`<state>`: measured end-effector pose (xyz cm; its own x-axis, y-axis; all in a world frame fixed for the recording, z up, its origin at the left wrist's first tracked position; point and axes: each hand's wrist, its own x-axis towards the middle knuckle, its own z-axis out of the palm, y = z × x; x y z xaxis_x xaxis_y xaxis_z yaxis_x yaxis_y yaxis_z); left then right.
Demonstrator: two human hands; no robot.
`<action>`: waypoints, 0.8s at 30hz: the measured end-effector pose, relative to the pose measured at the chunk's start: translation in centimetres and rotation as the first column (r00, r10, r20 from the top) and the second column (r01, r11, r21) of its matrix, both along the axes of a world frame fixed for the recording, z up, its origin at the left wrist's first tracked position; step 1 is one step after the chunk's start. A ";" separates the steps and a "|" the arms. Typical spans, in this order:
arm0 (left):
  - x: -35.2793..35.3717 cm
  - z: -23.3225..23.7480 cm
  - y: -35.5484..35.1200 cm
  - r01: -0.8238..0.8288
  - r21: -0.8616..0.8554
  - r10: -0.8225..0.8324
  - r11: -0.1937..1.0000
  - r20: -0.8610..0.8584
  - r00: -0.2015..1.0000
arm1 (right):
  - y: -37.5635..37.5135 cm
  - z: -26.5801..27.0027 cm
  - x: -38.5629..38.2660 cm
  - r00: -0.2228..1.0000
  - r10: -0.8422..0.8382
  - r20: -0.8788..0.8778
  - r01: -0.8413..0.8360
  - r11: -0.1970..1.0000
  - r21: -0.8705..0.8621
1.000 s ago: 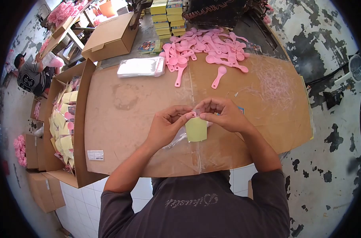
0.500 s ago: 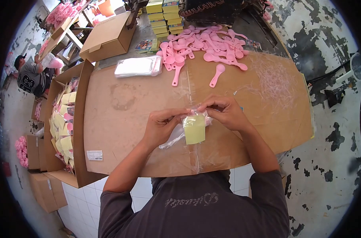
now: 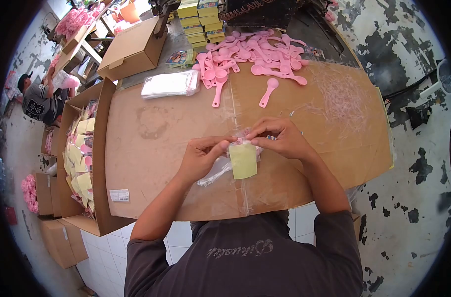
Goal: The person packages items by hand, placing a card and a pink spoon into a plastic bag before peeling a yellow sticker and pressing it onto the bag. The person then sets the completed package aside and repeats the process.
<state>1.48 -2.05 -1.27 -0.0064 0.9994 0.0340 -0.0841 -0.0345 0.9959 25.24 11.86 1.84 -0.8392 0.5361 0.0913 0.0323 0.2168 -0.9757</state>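
Between my hands is a clear plastic bag (image 3: 243, 161) with a pale yellow card inside and something pink near its top edge. My left hand (image 3: 201, 157) pinches the bag's upper left corner between thumb and forefinger. At the upper right corner, the thumb and fingers of my right hand (image 3: 277, 137) close on the same bag. Crumpled clear plastic (image 3: 214, 175) lies on the cardboard under and left of the bag. Farther up, a single pink spoon (image 3: 269, 92) lies apart from a heap of pink spoons (image 3: 260, 52).
A stack of clear bags (image 3: 170, 84) lies left of the spoons. An open carton (image 3: 102, 163) of filled packets stands at the left edge. Stacked yellow cards (image 3: 196, 24) are at the back; plastic scraps (image 3: 342, 96) lie right. A co-worker (image 3: 40, 96) sits far left.
Both hands stay at nearly the same spot with the bag. The fingers of my right hand have shifted slightly along its top edge. The whole view has tilted a little.
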 end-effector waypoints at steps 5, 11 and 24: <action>0.8 0.2 0.3 -0.037 -0.050 0.038 0.998 0.035 0.999 | 0.2 -1.3 -0.2 0.999 -0.016 -0.035 0.015 0.999 -0.040; 0.7 0.9 0.2 -0.079 -0.022 0.080 0.997 0.016 0.997 | -1.1 0.1 -0.4 0.999 0.047 0.024 -0.045 0.997 -0.056; -6.0 2.8 -6.5 -0.154 -0.073 0.153 0.985 -0.023 0.988 | -0.1 2.6 3.1 0.961 -0.141 0.240 0.021 0.897 0.442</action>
<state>-4.51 -8.58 1.52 -0.1598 0.9864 -0.0391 -0.0664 0.0288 0.9974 28.29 11.79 4.46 -0.8201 0.5607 0.1143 0.3063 0.5989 -0.7400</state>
